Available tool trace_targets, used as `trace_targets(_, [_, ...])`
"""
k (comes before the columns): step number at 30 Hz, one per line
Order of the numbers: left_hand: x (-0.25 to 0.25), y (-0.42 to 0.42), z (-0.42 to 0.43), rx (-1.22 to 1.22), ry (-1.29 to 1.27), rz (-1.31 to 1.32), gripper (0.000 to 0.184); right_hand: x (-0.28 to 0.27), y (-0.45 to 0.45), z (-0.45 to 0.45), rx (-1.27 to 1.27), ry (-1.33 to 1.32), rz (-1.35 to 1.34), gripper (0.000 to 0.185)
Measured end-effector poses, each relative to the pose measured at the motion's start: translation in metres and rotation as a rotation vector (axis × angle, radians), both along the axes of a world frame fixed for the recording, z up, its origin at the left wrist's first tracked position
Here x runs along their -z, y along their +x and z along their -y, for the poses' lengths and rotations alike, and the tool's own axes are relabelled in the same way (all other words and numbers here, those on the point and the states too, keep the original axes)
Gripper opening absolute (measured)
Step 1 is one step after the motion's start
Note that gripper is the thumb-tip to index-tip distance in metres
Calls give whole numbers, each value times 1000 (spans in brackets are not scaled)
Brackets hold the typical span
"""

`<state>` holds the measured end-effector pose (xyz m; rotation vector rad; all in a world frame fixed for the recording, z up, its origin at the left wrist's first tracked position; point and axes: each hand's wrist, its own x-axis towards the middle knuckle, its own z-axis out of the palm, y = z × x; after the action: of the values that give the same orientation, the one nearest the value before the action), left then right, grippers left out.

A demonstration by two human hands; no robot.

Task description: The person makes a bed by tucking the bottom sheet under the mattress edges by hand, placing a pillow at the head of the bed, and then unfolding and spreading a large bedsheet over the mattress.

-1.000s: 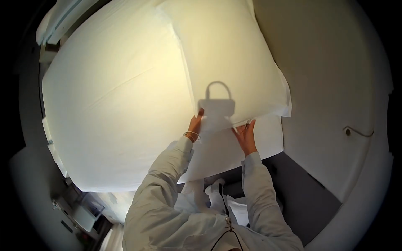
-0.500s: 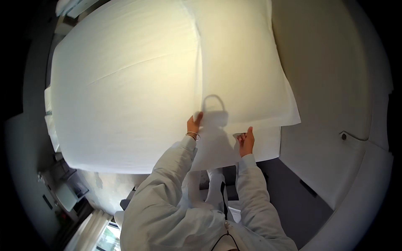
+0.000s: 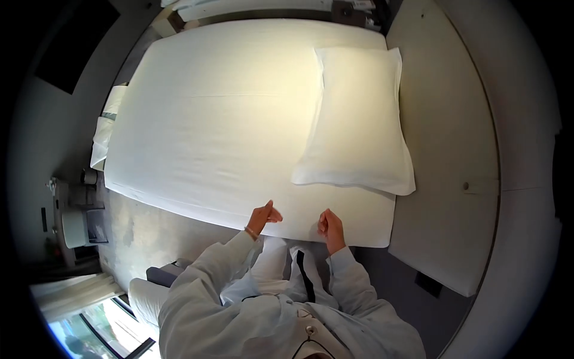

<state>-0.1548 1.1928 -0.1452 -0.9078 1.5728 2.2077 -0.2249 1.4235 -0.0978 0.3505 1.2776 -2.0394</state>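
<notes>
A white pillow (image 3: 359, 119) lies flat on the white-sheeted bed (image 3: 209, 137), toward the headboard side. My left hand (image 3: 263, 218) hovers over the near edge of the bed, open, with its fingers stretched to the right and a bracelet on the wrist. To its right, also above the near edge, is my right hand (image 3: 332, 230), its fingers curled in with nothing visible in them. Both hands are apart from the pillow, whose near edge lies a little farther up the bed.
A padded headboard (image 3: 445, 149) stands along the right. At the lower left are a chair (image 3: 76, 229), a curtain (image 3: 75, 293) and a window (image 3: 101, 329). White cushions (image 3: 103, 140) sit beyond the bed's left end. A dark nightstand (image 3: 353, 15) stands at the far side.
Both hands have let go of the pillow and drawn back toward my body. The pillow now lies flat, farther from me. My view has pulled back, showing the whole bed.
</notes>
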Motion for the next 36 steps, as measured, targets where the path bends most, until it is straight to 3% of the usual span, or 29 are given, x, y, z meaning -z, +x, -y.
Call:
trace_targets(5, [-80,81,20,-125,-98,-205,54,-30,-16,-17,-97,105,-159,33])
trace_targets(7, [-95,128,39,-283,-258,-240,50,-38,-16,-14,-94,157,-163,34])
trace_targets(11, [-115,218,60,-750,-158,-213,47,-51,-9,20,-160,193,-204,33])
trace_targets(13, [-151,263,69,-1062,-57,-330,47,-60,7,62,-194,199,-211,33])
trace_targets(16, [-171,341,80,-1337,-166,-285,48,-72,47,144,-429,127,-210,34])
trace_targets(21, [-139,469,108,-1613,-128,-285,47,-99,175,300,-818,-53,-363,37])
trace_targets(24, [-145,512,134,-1744,-77,-268,46,-119,261,362,-1068,-161,-523,37])
trace_targets(27, [-156,529,150,-1746,-44,-282,43,-109,306,386,-1273,-87,-547,37])
trace_targets(29, [-152,539,175,-1690,8,-364,43,-81,320,392,-1341,10,-593,32])
trace_targets(32, [-147,546,208,-1657,-22,-272,41,-35,320,399,-1378,56,-579,26])
trace_targets(36, [-130,568,269,-1681,55,-333,41,-18,317,455,-1371,158,-604,20])
